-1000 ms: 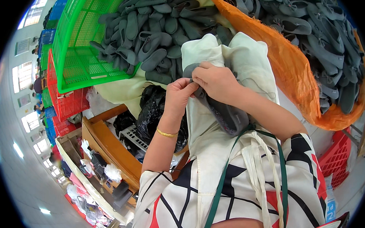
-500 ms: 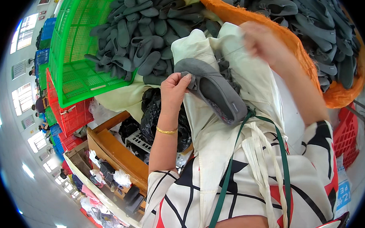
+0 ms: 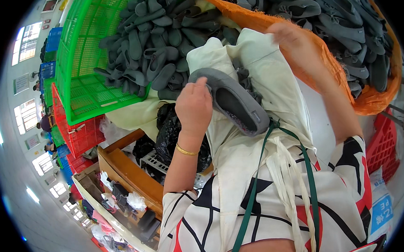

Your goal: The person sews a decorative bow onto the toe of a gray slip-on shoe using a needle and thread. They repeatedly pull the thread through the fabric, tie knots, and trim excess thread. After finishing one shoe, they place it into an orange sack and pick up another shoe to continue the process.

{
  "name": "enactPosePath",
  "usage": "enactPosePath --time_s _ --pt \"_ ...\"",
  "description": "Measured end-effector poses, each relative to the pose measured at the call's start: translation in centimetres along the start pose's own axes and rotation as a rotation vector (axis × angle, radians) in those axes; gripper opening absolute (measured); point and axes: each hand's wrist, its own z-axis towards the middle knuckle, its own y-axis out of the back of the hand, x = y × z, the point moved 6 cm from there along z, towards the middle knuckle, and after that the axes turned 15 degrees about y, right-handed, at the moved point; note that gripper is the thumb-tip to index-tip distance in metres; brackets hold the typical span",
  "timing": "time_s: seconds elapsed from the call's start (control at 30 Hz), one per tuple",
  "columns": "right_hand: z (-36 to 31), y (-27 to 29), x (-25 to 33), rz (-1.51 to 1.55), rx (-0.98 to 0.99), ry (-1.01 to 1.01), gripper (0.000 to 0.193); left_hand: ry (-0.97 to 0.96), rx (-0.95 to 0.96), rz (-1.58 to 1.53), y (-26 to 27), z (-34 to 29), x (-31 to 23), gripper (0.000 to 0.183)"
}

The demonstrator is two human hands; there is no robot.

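My left hand (image 3: 194,105) grips the heel end of a grey slipper (image 3: 232,100) that lies over the cream cloth (image 3: 267,79) on my lap. My right hand (image 3: 293,40) is stretched out, blurred, at the edge of the orange sack (image 3: 348,83), which is full of grey slippers (image 3: 333,19); whether it holds anything I cannot tell. A gold bangle circles my left wrist.
A green plastic crate (image 3: 85,71) at upper left holds several grey slippers (image 3: 156,47). Below it sit a black bag (image 3: 172,133), a red crate (image 3: 77,136) and a wooden bench (image 3: 128,172) with clutter. Another red crate (image 3: 384,143) stands at right.
My right hand let go of the slipper and reached up to the orange sack. My left hand kept the slipper, which now lies with its opening facing up.
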Motion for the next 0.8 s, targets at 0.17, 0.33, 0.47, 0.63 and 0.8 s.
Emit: enactPosePath --time_s 0.17,0.33,0.47,0.63,0.8 --pt "-0.9 -11.5 0.3 -0.614 0.706 0.328 0.012 -0.02 0.071 0.096 -0.7 0.0 -1.1 0.033" --pt "2.3 -13.0 -0.1 -0.959 0.556 0.398 0.008 0.128 0.144 0.134 -1.3 -0.5 -0.3 0.049" --pt "4.2 -13.4 2.4 0.086 0.036 0.034 0.023 0.194 0.185 0.02 -2.1 -0.2 1.1 0.051" --pt "3.0 -18.2 2.3 0.966 -0.144 -0.357 0.032 0.195 0.199 -0.106 -2.8 -0.2 2.4 0.045" --pt "3.0 -16.6 6.7 0.957 -0.154 -0.314 0.034 -0.028 0.057 -0.122 -1.5 0.5 2.4 0.044"
